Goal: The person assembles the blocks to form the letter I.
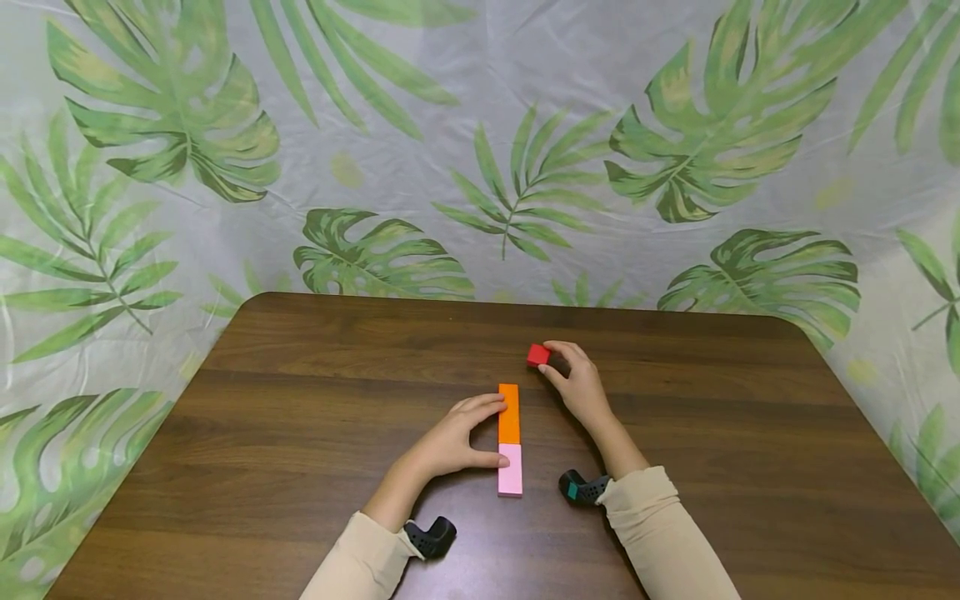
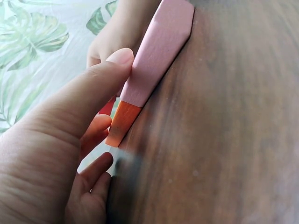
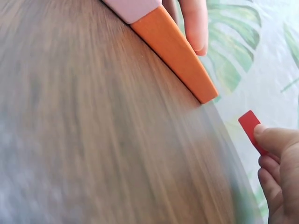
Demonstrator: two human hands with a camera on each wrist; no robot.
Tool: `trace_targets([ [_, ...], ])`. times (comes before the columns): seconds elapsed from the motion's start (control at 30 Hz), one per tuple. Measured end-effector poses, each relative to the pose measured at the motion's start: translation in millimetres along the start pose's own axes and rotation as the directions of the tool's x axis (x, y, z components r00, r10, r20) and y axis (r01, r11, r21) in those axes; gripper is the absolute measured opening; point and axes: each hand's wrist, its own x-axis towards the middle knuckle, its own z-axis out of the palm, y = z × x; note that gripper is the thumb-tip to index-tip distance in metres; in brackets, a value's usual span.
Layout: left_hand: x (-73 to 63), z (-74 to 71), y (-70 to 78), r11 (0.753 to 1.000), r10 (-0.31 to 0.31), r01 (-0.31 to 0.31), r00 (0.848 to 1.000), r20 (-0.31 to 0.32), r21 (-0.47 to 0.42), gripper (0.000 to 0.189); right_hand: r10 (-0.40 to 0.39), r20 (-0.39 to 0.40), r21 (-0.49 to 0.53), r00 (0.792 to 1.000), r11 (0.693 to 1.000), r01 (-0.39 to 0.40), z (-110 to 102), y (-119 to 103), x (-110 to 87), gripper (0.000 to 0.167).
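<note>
On the table, an orange block (image 1: 509,425) and a pink block (image 1: 510,479) lie end to end in one straight line, the orange one farther away. My left hand (image 1: 453,437) is at their left side, thumb tip touching the pink block and fingertips on the orange block. In the left wrist view that thumb lies against the pink block's (image 2: 156,56) edge. Beyond the orange end and slightly to the right, my right hand (image 1: 581,387) pinches a small red block (image 1: 537,356) between thumb and fingers. The right wrist view shows the red block (image 3: 250,128) apart from the orange one.
The dark wooden table (image 1: 300,467) has rounded far corners. Behind it hangs a pale cloth (image 1: 525,50) printed with green leaves. Black wrist devices (image 1: 432,538) stick out from both sleeves, close over the tabletop.
</note>
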Motion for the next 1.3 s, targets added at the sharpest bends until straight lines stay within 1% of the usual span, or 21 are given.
trace_targets([
  [0.2,-0.1,0.2,0.5,1.0,-0.012,0.012,1.0,0.006,-0.004,0.076,0.019,0.018,-0.003,1.0,1.0,-0.019,5,-1,-0.1,0.034],
  [0.47,-0.3,-0.3,0.9,1.0,-0.008,0.008,1.0,0.006,0.0,0.075,0.015,0.038,-0.011,0.999,1.0,-0.014,11,-3,0.9,0.035],
  [0.6,-0.2,-0.5,1.3,1.0,-0.019,0.019,1.0,0.011,0.003,0.076,0.015,0.045,-0.003,0.999,1.0,-0.015,14,-4,1.5,0.034],
  [0.83,-0.1,-1.5,3.3,1.0,-0.01,0.01,1.0,0.006,-0.002,0.075,0.017,0.078,-0.006,0.997,1.0,-0.016,17,-9,1.5,0.035],
  [1.17,0.0,-2.0,3.1,1.0,-0.029,0.029,0.999,0.015,-0.007,0.075,0.025,0.111,0.003,0.994,1.0,-0.025,25,-11,3.8,0.033],
  [1.3,0.2,-1.4,2.5,0.999,-0.034,0.034,0.999,0.016,-0.006,0.075,0.029,0.129,-0.02,0.991,0.999,-0.027,27,-12,3.9,0.033],
])
